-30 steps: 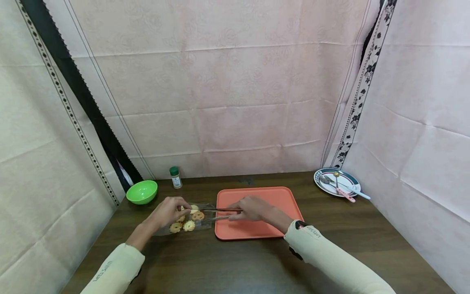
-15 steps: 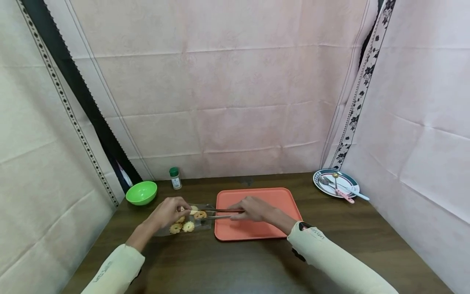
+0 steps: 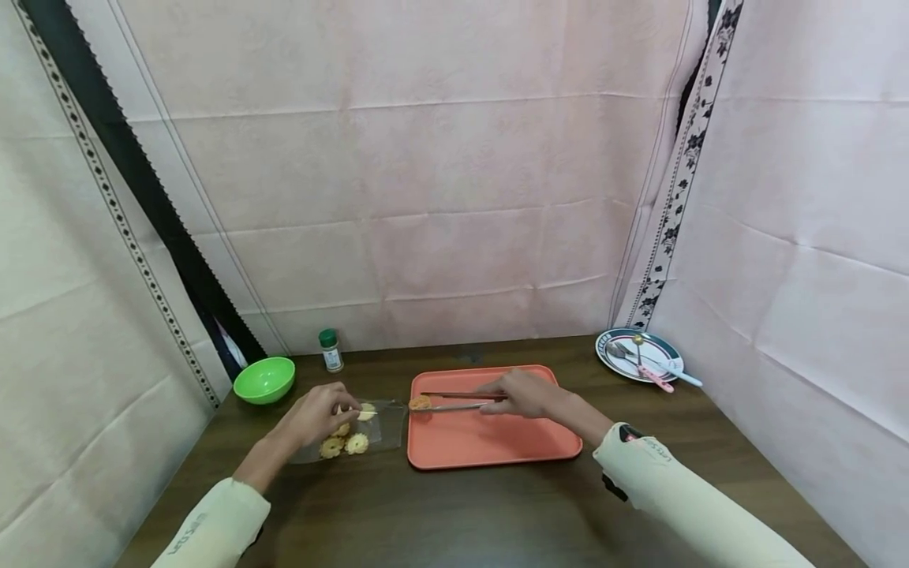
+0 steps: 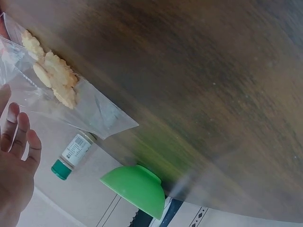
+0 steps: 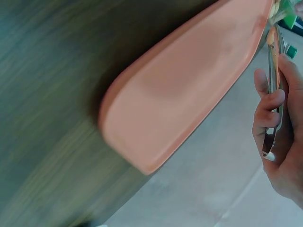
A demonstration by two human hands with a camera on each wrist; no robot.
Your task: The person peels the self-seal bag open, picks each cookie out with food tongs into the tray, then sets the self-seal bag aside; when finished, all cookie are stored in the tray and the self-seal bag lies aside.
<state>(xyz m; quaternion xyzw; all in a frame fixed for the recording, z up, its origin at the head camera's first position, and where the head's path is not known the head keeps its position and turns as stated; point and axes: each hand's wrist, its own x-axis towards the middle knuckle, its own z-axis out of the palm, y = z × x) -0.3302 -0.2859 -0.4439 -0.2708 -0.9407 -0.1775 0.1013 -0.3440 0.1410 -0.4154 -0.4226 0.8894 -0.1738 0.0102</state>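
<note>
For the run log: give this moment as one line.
right hand grips tongs | cookie over tray edge | left hand on bag

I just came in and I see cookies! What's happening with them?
A person is moving cookies with tongs. The right hand grips metal tongs, and a cookie is pinched at their tips, right over the left edge of the orange tray. The left hand holds the clear bag, where a few more cookies lie. A green bowl and a small bottle stand behind the bag.
</note>
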